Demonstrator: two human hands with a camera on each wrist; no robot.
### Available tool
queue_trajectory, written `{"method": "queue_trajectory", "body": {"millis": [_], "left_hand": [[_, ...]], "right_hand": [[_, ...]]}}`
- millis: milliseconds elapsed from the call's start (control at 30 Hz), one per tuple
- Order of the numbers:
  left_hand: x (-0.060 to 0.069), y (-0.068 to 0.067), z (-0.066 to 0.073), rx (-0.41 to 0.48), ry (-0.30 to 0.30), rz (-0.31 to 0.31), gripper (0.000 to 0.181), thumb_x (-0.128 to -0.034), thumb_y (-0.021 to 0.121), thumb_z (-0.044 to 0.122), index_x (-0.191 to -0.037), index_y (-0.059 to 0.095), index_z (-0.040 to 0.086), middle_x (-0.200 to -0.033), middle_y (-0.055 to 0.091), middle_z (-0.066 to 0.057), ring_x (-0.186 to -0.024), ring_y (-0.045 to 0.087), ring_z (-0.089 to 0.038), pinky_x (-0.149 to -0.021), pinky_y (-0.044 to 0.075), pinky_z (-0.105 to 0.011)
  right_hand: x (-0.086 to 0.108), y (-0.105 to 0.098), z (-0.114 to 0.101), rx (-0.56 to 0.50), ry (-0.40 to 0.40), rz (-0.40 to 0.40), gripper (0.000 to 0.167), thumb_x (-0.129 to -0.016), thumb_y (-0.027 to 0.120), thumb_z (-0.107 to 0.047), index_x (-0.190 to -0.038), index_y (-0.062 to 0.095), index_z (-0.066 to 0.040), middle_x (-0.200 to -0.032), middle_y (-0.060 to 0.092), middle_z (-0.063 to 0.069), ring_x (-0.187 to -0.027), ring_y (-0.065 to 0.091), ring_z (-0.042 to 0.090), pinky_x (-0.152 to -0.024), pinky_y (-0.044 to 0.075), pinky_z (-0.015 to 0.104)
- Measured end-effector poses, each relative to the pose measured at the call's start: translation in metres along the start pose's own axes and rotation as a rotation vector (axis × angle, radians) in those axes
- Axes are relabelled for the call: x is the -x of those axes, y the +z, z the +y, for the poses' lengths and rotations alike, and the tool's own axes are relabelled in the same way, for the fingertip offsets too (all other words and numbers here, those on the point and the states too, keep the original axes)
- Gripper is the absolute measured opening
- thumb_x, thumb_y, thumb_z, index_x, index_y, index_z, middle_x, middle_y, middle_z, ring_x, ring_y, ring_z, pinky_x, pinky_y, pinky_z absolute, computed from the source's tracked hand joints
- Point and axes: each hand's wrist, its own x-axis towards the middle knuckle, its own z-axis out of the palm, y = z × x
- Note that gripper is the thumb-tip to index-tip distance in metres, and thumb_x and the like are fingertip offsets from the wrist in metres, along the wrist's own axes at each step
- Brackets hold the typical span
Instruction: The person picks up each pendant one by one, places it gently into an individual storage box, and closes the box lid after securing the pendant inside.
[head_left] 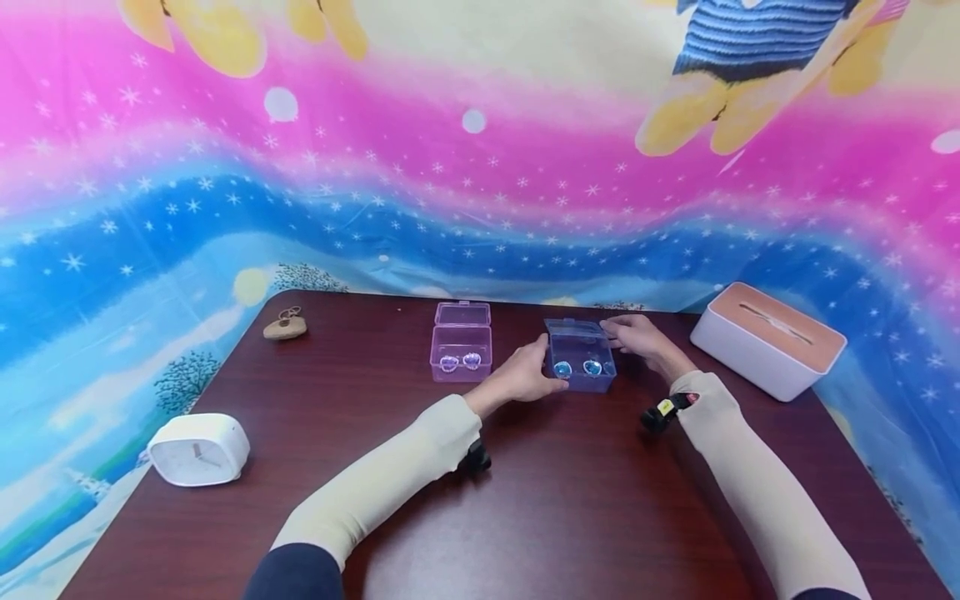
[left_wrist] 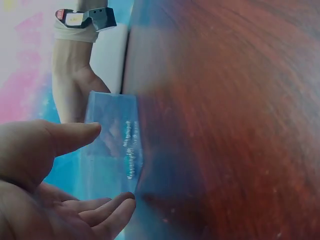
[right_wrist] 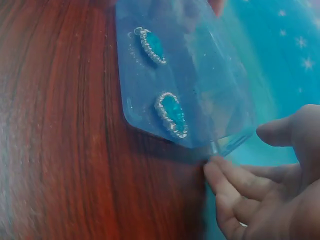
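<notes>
A clear blue plastic box with a raised lid stands on the table. Inside lie two blue gem ornaments rimmed with small clear stones, perhaps earrings. My left hand holds the box by its left side, thumb at the front corner and fingers toward the back. At the back right corner, my right hand touches the lid's edge with its fingertips; its thumb stands apart. Left of these, a pink plastic box stands with its lid up, holding two lilac gem ornaments.
On the right is a white tissue box with a tan top. A white clock stands at the left edge, and a small brown object with a loop lies behind it. A patterned cloth hangs behind the table.
</notes>
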Motion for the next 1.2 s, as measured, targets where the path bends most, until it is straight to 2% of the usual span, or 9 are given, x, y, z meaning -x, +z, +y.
{"method": "queue_trajectory", "body": {"millis": [133,200,467,600,733,900,1033,1133,1200], "left_hand": [[-0.001,0.003,-0.001,-0.045,-0.029,-0.030,0.089,-0.0984,0.068,0.030,-0.163,0.015,0.000,-0.168,0.030,-0.018,-0.155,0.033,-0.028,-0.126,0.031,-0.040],[-0.002,0.004,-0.001,-0.036,-0.021,-0.035,0.087,-0.1000,0.066,0.027,-0.163,0.014,0.000,-0.169,0.028,-0.017,-0.157,0.030,-0.028,-0.126,0.029,-0.041],[-0.004,0.003,-0.001,-0.038,0.013,-0.036,0.080,-0.1005,0.065,0.025,-0.163,0.020,0.002,-0.160,0.044,-0.015,-0.149,0.043,-0.026,-0.122,0.036,-0.040],[-0.004,0.004,-0.001,-0.033,0.040,-0.024,0.079,-0.0983,0.068,0.024,-0.161,0.026,0.002,-0.151,0.054,-0.016,-0.144,0.049,-0.026,-0.120,0.040,-0.040],[-0.003,0.004,-0.001,-0.055,0.033,-0.025,0.083,-0.0982,0.068,0.027,-0.162,0.021,0.002,-0.160,0.045,-0.016,-0.150,0.043,-0.026,-0.123,0.035,-0.040],[-0.003,0.006,-0.001,-0.089,0.012,-0.040,0.086,-0.1000,0.064,0.032,-0.164,0.015,0.002,-0.169,0.029,-0.015,-0.156,0.031,-0.026,-0.127,0.029,-0.040],[-0.003,0.007,0.000,-0.082,0.005,-0.050,0.085,-0.1010,0.063,0.032,-0.164,0.014,0.000,-0.170,0.025,-0.016,-0.157,0.029,-0.026,-0.127,0.027,-0.040],[-0.002,0.008,0.001,-0.073,-0.007,-0.062,0.084,-0.1026,0.060,0.032,-0.164,0.011,0.001,-0.171,0.023,-0.016,-0.158,0.027,-0.026,-0.127,0.027,-0.040],[-0.002,0.008,0.002,-0.075,-0.012,-0.070,0.083,-0.1035,0.058,0.033,-0.164,0.010,0.001,-0.171,0.022,-0.015,-0.158,0.027,-0.025,-0.127,0.027,-0.040]], "right_hand": [[-0.002,0.001,0.006,-0.073,-0.008,-0.024,0.055,-0.112,0.037,-0.026,-0.157,0.032,0.006,-0.157,0.042,0.030,-0.139,0.051,0.043,-0.119,0.039,0.052],[-0.003,0.001,0.008,-0.092,-0.016,-0.021,0.054,-0.112,0.038,-0.025,-0.157,0.033,0.006,-0.155,0.044,0.031,-0.137,0.053,0.041,-0.119,0.038,0.052],[-0.006,0.000,0.007,-0.120,-0.057,0.004,0.055,-0.111,0.043,-0.023,-0.158,0.033,0.004,-0.150,0.052,0.027,-0.128,0.063,0.032,-0.110,0.047,0.044],[-0.003,-0.003,0.007,-0.143,-0.089,0.010,0.055,-0.111,0.044,-0.020,-0.160,0.030,0.000,-0.151,0.052,0.026,-0.139,0.053,0.040,-0.117,0.040,0.054],[0.001,-0.008,0.003,-0.150,-0.116,0.017,0.057,-0.110,0.046,-0.022,-0.161,0.028,-0.003,-0.152,0.051,0.026,-0.142,0.048,0.044,-0.120,0.034,0.059],[0.008,-0.015,-0.001,-0.159,-0.171,0.049,0.063,-0.109,0.045,-0.044,-0.157,0.037,-0.004,-0.148,0.053,0.025,-0.135,0.053,0.036,-0.119,0.036,0.058],[0.015,-0.019,-0.005,-0.190,-0.227,0.028,0.080,-0.106,0.026,-0.064,-0.156,0.040,-0.003,-0.149,0.051,0.027,-0.129,0.056,0.028,-0.120,0.032,0.059],[0.020,-0.019,-0.007,-0.219,-0.253,-0.015,0.091,-0.103,0.013,-0.070,-0.155,0.038,0.000,-0.152,0.047,0.030,-0.134,0.054,0.032,-0.121,0.029,0.059],[0.024,-0.018,-0.007,-0.234,-0.260,-0.039,0.091,-0.104,0.013,-0.068,-0.154,0.039,0.003,-0.153,0.044,0.031,-0.139,0.049,0.038,-0.122,0.028,0.059]]}}
